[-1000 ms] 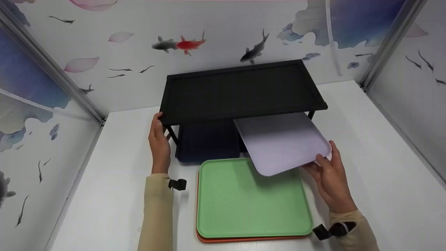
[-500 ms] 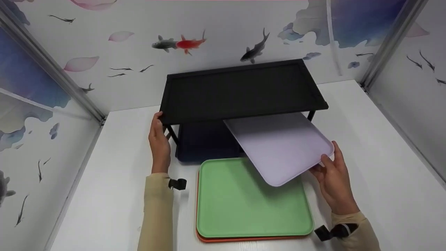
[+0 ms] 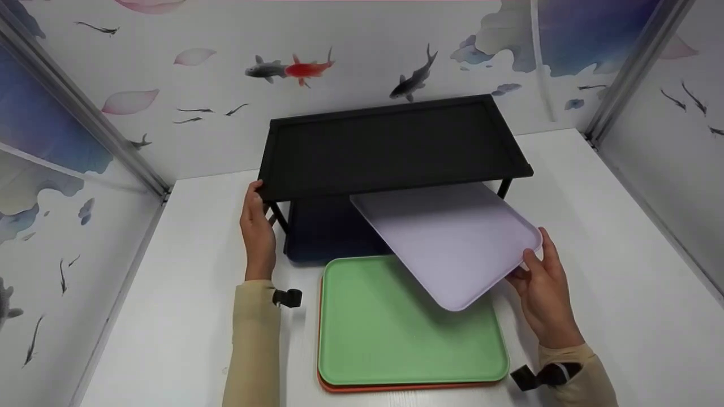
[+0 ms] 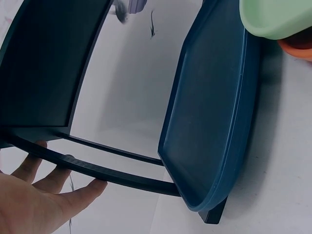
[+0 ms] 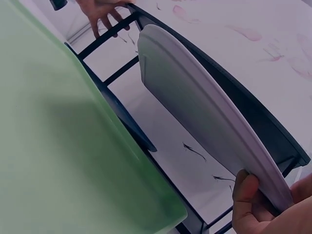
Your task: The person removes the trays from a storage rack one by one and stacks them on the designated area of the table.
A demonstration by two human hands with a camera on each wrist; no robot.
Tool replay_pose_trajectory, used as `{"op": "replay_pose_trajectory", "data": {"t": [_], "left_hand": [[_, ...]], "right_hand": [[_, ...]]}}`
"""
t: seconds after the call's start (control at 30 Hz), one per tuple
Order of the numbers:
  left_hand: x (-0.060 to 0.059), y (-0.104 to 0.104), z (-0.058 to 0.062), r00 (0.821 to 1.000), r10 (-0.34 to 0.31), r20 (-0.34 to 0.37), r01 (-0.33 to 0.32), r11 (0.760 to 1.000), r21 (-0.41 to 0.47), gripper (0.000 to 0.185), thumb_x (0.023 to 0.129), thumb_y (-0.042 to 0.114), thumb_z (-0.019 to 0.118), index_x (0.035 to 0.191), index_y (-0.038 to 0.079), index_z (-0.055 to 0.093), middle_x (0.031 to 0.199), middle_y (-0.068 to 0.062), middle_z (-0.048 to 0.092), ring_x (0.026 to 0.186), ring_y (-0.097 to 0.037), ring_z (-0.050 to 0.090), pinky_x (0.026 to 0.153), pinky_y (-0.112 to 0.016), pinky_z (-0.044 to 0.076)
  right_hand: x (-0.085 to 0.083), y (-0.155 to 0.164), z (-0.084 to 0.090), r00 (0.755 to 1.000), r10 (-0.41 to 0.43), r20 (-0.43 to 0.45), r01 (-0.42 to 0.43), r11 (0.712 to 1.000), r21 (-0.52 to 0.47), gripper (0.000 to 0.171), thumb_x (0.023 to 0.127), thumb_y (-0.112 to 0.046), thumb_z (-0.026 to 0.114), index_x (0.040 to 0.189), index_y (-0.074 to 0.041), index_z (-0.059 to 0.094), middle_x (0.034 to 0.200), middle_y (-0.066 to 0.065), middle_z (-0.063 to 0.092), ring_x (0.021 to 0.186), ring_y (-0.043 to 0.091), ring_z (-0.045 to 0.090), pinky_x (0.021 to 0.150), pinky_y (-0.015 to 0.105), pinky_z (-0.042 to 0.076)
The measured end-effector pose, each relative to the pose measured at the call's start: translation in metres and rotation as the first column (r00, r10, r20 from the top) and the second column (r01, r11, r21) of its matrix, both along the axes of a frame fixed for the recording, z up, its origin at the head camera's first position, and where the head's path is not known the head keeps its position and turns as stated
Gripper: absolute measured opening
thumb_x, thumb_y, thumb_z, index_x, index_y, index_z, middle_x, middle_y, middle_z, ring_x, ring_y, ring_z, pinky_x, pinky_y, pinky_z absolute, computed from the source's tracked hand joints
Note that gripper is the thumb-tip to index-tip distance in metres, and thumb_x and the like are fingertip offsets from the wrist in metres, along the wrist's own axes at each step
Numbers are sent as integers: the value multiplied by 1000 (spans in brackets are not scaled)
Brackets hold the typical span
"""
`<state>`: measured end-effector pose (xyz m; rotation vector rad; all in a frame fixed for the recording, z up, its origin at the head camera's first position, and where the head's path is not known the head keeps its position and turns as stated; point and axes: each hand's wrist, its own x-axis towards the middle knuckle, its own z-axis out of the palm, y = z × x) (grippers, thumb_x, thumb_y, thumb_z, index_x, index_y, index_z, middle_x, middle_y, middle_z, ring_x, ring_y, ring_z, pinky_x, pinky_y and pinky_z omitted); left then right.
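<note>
My right hand (image 3: 541,285) pinches the near right corner of a lilac tray (image 3: 452,237), thumb on top (image 5: 246,192). The tray is tilted, its far end under the top of a black two-tier rack (image 3: 390,144), its near corner hanging over a green tray (image 3: 396,333). The green tray lies stacked on an orange tray (image 3: 350,388). A navy tray (image 3: 331,232) sits on the rack's lower level (image 4: 214,107). My left hand (image 3: 257,229) rests against the rack's left end, with straight fingers (image 4: 73,187) touching a black bar (image 4: 122,178).
The rack stands at the back of a white table (image 3: 594,226). Walls papered with fish prints (image 3: 362,51) close in the back and both sides. Bare table surface lies left and right of the trays.
The lilac tray has swung: its far left edge moved left under the rack top and its near corner dropped further over the green tray. My left hand stayed put.
</note>
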<state>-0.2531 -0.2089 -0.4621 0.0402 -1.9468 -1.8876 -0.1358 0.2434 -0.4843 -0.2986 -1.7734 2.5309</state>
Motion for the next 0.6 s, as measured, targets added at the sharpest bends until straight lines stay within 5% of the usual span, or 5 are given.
{"op": "replay_pose_trajectory", "data": {"t": [0.6], "left_hand": [[0, 0, -1, 1000, 2, -12, -2, 1000, 6, 47, 113, 41, 34, 152, 19, 46, 162, -2, 39, 148, -23, 37, 115, -58, 36]], "right_hand": [[0, 0, 1, 1000, -24, 12, 25, 1000, -19, 70, 109, -31, 47, 166, -29, 6, 138, -4, 44, 105, 8, 66, 90, 20, 54]]}}
